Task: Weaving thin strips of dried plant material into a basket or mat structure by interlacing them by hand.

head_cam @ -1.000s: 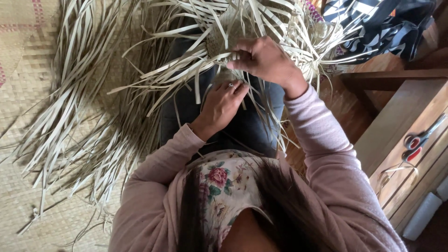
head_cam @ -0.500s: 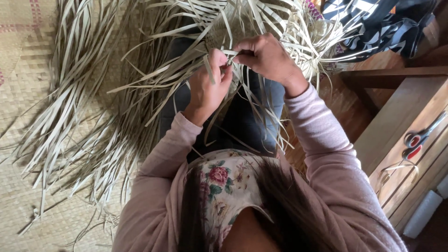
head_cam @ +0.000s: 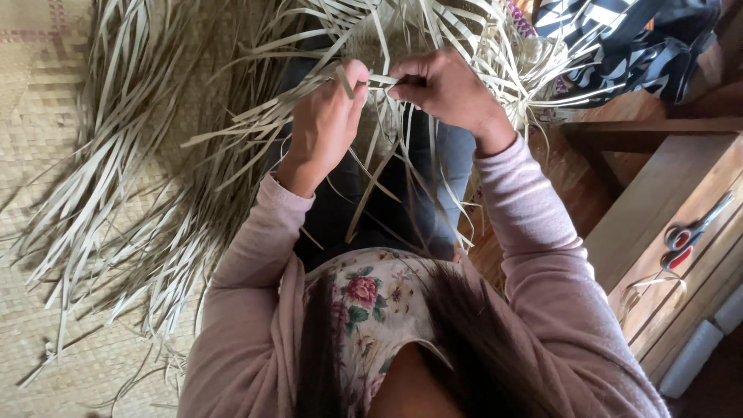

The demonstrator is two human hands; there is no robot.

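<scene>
The left hand [head_cam: 325, 124] is pinching one pale flat dried-leaf strip [head_cam: 340, 77], and the right hand [head_cam: 445, 89] is closing on the crossing strip just beside it, both at the edge of the half-woven straw-coloured piece [head_cam: 387, 35] lying over the person's lap. I'd worry the brittle strip is creasing or splitting under a sharp fold. Loose strips [head_cam: 139, 193] are fanning across the woven floor mat [head_cam: 31, 101] and could snag. Red-handled scissors [head_cam: 685, 232] are lying on the wooden counter [head_cam: 658, 201] near its edge.
</scene>
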